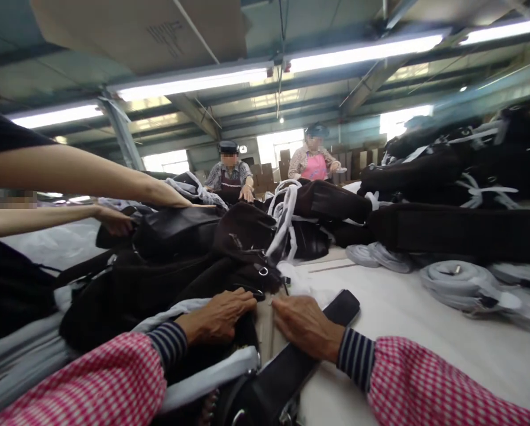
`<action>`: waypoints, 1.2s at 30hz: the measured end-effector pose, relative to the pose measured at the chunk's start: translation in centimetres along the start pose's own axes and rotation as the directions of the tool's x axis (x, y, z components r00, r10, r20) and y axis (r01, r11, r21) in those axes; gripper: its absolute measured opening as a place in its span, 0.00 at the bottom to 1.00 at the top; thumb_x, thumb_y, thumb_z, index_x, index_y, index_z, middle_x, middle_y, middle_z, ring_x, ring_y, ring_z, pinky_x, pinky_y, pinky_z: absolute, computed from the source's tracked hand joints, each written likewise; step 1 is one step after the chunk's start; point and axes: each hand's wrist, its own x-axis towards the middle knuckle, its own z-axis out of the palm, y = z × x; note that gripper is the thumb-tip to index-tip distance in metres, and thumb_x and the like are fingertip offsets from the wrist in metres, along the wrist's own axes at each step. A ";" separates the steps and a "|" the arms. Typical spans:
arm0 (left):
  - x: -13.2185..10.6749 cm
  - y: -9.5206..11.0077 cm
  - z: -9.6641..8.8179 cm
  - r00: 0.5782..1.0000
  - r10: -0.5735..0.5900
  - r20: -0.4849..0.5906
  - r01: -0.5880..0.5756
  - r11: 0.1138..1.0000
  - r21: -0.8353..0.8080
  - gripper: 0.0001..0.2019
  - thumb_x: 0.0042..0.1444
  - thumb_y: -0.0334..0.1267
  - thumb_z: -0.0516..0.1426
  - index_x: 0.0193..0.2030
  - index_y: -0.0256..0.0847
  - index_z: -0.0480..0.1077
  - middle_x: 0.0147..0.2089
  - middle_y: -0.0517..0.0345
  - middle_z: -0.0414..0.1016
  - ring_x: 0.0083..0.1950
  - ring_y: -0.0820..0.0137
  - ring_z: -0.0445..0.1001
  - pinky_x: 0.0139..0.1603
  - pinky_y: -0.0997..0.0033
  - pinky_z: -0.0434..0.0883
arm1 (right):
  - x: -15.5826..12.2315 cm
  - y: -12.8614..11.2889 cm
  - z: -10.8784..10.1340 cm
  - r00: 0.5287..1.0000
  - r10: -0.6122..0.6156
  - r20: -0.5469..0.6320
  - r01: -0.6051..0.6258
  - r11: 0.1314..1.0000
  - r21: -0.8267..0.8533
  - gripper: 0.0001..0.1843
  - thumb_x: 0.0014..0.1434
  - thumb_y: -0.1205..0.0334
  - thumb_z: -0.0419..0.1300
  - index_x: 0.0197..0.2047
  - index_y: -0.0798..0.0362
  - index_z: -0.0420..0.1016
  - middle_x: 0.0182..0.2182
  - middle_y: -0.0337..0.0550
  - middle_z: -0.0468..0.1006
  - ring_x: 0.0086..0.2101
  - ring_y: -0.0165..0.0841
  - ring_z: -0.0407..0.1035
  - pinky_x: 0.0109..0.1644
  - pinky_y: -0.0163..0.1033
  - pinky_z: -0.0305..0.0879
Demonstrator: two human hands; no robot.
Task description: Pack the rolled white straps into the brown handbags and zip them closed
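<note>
My left hand [220, 316] lies on the dark fabric of a black bag [176, 278] heaped in front of me, fingers curled against a metal ring at its edge. Just right of it, my right hand [307, 325] rests knuckles up on a black padded strap [336, 310] that runs diagonally toward me. The fingertips of both hands are turned down and hidden, so I cannot see what they grip. A grey-white strap [212, 376] crosses under my left wrist.
A co-worker's two bare arms [91, 177] reach in from the left onto the bag pile. Two more people [229, 174] work at the far end. Black bags [455, 228] are stacked at right, with coiled grey straps [460, 284] on the white tabletop [425, 331].
</note>
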 end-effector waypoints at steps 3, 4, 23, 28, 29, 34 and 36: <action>0.3 -0.5 0.3 1.000 -0.019 -0.003 0.019 1.000 -0.009 0.32 0.43 0.27 0.57 0.59 0.43 0.67 0.59 0.48 0.71 0.59 0.53 0.69 0.57 0.56 0.69 | 2.8 -0.7 -0.1 0.995 0.100 0.021 -0.096 0.988 -0.122 0.08 0.67 0.66 0.54 0.46 0.58 0.73 0.43 0.55 0.79 0.42 0.43 0.75 0.41 0.41 0.65; 0.3 -0.6 0.3 1.000 -0.023 -0.007 0.023 1.000 -0.020 0.33 0.43 0.27 0.57 0.60 0.43 0.66 0.60 0.47 0.71 0.59 0.53 0.70 0.56 0.56 0.70 | 3.5 -0.9 -0.1 0.992 0.127 0.029 -0.121 0.981 -0.149 0.09 0.67 0.67 0.54 0.46 0.59 0.73 0.42 0.56 0.79 0.41 0.43 0.76 0.41 0.41 0.66; -0.1 -0.2 -0.9 0.995 -0.099 -0.020 0.093 0.978 -0.189 0.29 0.42 0.26 0.53 0.54 0.46 0.70 0.54 0.54 0.72 0.55 0.57 0.72 0.55 0.60 0.70 | 2.8 0.6 -0.2 0.986 0.167 0.005 -0.167 0.983 0.079 0.11 0.61 0.74 0.54 0.40 0.57 0.77 0.37 0.50 0.81 0.39 0.37 0.74 0.42 0.37 0.62; 0.2 0.0 -1.8 0.994 -0.112 0.004 0.110 0.963 -0.248 0.28 0.42 0.28 0.53 0.54 0.46 0.70 0.54 0.56 0.74 0.56 0.58 0.72 0.57 0.60 0.70 | -0.3 0.4 0.8 0.997 0.075 -0.005 -0.064 0.879 0.473 0.06 0.53 0.73 0.59 0.31 0.55 0.75 0.27 0.37 0.77 0.30 0.30 0.71 0.36 0.33 0.60; 0.3 0.3 -1.9 0.993 -0.115 0.004 0.112 0.960 -0.258 0.29 0.43 0.28 0.53 0.55 0.46 0.69 0.54 0.57 0.75 0.56 0.59 0.72 0.56 0.61 0.70 | -0.8 0.4 1.2 0.995 0.097 -0.035 -0.061 0.823 0.564 0.05 0.53 0.73 0.59 0.30 0.55 0.75 0.26 0.37 0.76 0.30 0.30 0.70 0.35 0.33 0.59; 0.8 2.6 -1.4 0.996 -0.081 -0.036 0.077 0.992 -0.101 0.35 0.49 0.27 0.53 0.64 0.58 0.64 0.53 0.56 0.71 0.52 0.57 0.71 0.50 0.57 0.69 | -1.5 0.2 2.7 0.967 0.193 -0.166 -0.028 0.728 0.685 0.05 0.55 0.72 0.59 0.29 0.55 0.73 0.26 0.36 0.74 0.31 0.31 0.69 0.38 0.35 0.58; 0.8 3.3 -1.0 0.998 -0.047 -0.047 0.048 0.999 0.020 0.32 0.52 0.26 0.52 0.62 0.61 0.66 0.51 0.55 0.70 0.50 0.56 0.70 0.47 0.56 0.68 | -1.6 0.0 2.8 0.960 0.200 -0.196 -0.011 0.727 0.686 0.06 0.55 0.73 0.59 0.30 0.54 0.72 0.27 0.36 0.75 0.32 0.31 0.69 0.40 0.36 0.59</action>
